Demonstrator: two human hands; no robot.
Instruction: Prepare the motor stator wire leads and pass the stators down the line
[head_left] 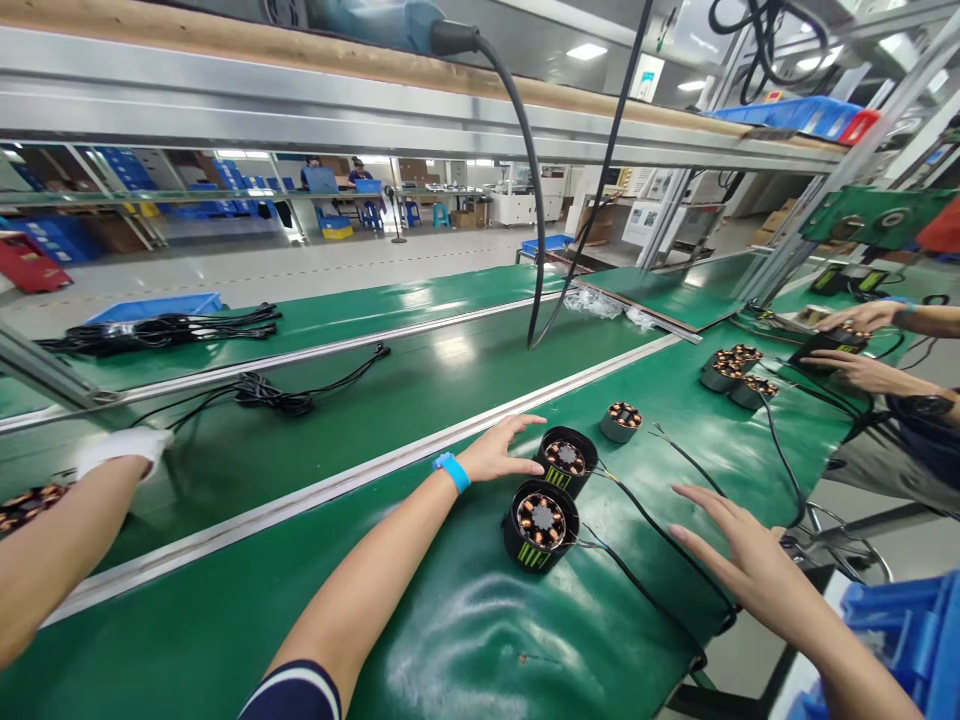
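Note:
My left hand (499, 452), a blue band on its wrist, is open beside the farther black motor housing (571, 485). Its thumb tip is at the housing's left rim; I cannot tell whether it touches. Just in front stands a second black motor housing (531, 553). Copper-wound stators sit inside both, and thin wires lead from each into black cables (645, 592) running right. My right hand (742, 555) hovers open at the table's right side, fingers stretched towards the cables, holding nothing. Behind the housings stands a loose stator (621, 428).
Several stators (727, 372) are grouped to the right, near a co-worker's hands (862, 370) on a black housing. Another person's gloved hand (124, 450) reaches in at left, beside bundled cables (274, 393). A black cord (536, 200) hangs from the overhead shelf. Blue bins (900, 640) stand at lower right.

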